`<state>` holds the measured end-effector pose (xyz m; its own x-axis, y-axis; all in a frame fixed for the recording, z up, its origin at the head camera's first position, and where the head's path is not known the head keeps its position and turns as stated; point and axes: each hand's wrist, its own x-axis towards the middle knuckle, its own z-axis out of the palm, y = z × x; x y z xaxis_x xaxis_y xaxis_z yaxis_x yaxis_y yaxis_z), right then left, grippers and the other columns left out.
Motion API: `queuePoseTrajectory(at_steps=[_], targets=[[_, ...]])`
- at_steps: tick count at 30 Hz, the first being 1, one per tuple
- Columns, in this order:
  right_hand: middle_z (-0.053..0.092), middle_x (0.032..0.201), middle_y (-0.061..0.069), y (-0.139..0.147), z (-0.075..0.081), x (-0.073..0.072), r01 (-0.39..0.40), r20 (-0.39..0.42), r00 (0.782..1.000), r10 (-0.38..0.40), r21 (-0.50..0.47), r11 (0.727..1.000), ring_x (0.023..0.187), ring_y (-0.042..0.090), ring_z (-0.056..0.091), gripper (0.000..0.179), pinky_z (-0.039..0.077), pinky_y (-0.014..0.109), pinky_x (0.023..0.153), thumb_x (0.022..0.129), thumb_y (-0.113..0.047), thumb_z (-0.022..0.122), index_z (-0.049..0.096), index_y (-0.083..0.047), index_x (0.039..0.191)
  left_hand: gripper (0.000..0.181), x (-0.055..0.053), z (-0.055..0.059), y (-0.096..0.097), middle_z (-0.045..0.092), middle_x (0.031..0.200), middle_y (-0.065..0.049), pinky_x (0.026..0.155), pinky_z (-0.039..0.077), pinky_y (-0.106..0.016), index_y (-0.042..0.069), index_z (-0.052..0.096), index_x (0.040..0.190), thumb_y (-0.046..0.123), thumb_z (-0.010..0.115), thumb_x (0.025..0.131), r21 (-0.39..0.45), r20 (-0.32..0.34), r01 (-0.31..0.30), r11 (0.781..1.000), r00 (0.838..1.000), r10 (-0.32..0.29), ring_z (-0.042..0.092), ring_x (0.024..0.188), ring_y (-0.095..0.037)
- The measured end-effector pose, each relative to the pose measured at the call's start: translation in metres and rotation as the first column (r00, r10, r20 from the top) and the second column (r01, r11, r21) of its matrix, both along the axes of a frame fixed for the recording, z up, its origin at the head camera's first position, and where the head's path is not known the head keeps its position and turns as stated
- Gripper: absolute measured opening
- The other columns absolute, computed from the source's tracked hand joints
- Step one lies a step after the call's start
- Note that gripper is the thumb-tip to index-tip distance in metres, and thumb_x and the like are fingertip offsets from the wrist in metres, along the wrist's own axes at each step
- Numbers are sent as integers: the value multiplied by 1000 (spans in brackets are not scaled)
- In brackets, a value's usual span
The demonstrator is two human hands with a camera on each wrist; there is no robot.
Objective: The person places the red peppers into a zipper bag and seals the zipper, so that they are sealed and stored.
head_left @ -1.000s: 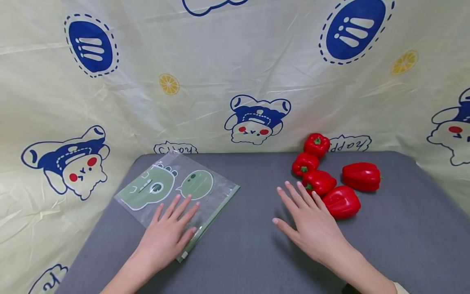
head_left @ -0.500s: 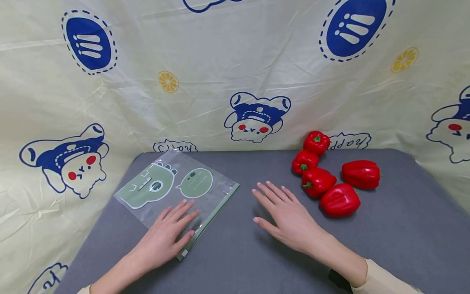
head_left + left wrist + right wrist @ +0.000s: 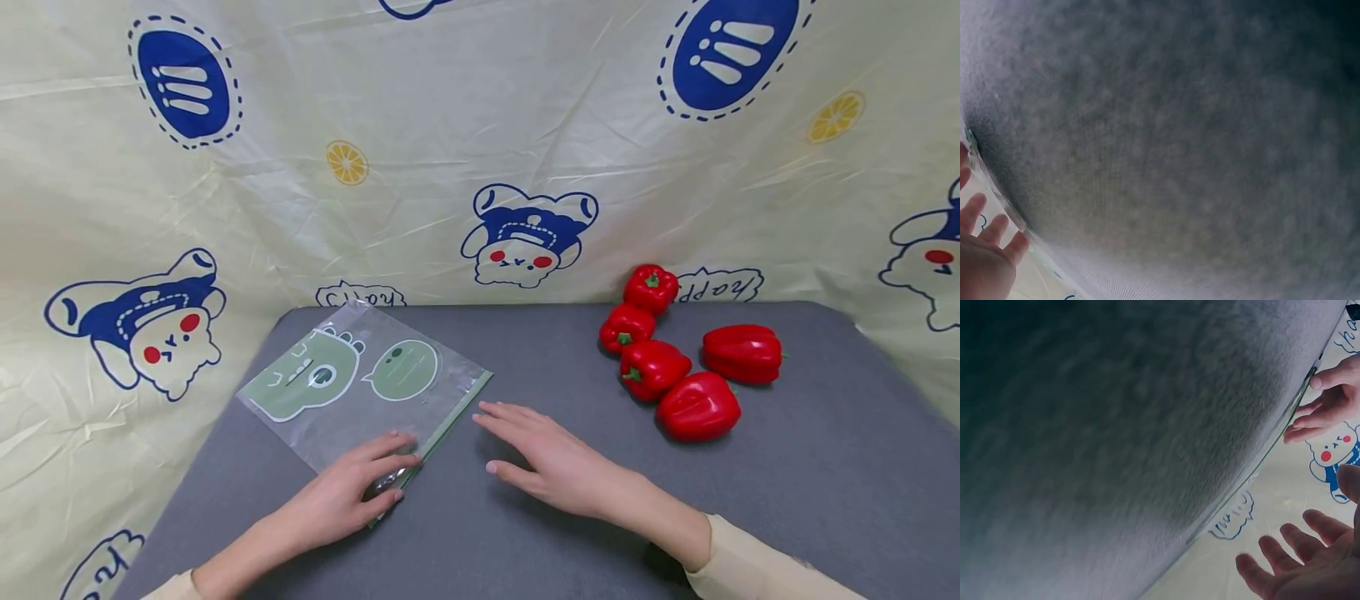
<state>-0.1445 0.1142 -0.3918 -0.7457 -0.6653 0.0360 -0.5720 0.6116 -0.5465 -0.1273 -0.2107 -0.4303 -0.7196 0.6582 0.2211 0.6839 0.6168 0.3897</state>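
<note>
A clear zip bag (image 3: pixel 360 417) with green cartoon prints and a green zip edge lies flat at the left of the grey table. My left hand (image 3: pixel 337 496) is over the bag's near corner, thumb and fingers apart at the zip edge; the plastic looks slightly rumpled there. Its loosely bent fingers also show in the left wrist view, at the hand (image 3: pixel 985 262). Right of the zip edge, my right hand (image 3: pixel 558 467) hovers with fingers extended, holding nothing. In the right wrist view this right hand (image 3: pixel 1310 562) has its fingers spread.
Several red bell peppers lie at the right: one by the back edge (image 3: pixel 650 289), others below it, the nearest pepper (image 3: pixel 698 407) in front and another pepper (image 3: pixel 742 354) to the right. A printed pale curtain (image 3: pixel 420 225) hangs behind the grey tabletop (image 3: pixel 525 550).
My right hand has moved left, from beside the peppers towards the bag. My left hand has drawn back slightly to the bag's zip edge, its fingers bending more. The peppers stay put.
</note>
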Motion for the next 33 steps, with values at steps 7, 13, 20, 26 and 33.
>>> queuePoseTrajectory(at_steps=[7,13,20,26,33], targets=[[37,153,-13,-8,-3,-4,-14,186,982,28,-81,997,139,12,34,62,32,48,111,96,-48,57,41,-24,151,42,-2,-2,-1,50,145,-4,104,41,-50,20,64,132,20,70,91,7,7,78,997,997,-78,45,134,-28],[43,148,-13,-12,-7,-6,5,266,964,29,-125,992,137,11,37,62,32,47,112,95,-50,57,43,-22,150,40,-1,-5,-1,52,144,-5,101,42,-53,22,65,131,18,67,92,-6,-50,109,994,993,-109,46,132,-33],[50,145,-4,-16,-7,-5,-3,331,941,73,-208,978,132,13,45,56,37,46,109,97,-42,58,47,-17,147,39,-1,-4,0,52,144,-4,103,41,-50,14,65,130,10,62,92,-27,-35,75,997,996,-76,46,134,-29],[54,141,0,-21,-7,-3,7,378,921,91,-248,969,126,18,51,52,43,45,102,98,-39,57,50,-15,144,40,-2,-4,2,56,139,-7,103,43,-47,5,63,130,4,62,91,14,-31,60,998,998,-60,50,130,-27],[60,132,1,-33,-11,-2,37,437,892,113,-320,947,118,15,57,45,46,32,96,98,-32,58,57,-10,137,39,4,1,7,59,136,-2,98,48,-44,7,66,128,3,66,89,82,-74,-47,996,996,53,55,125,-21]])
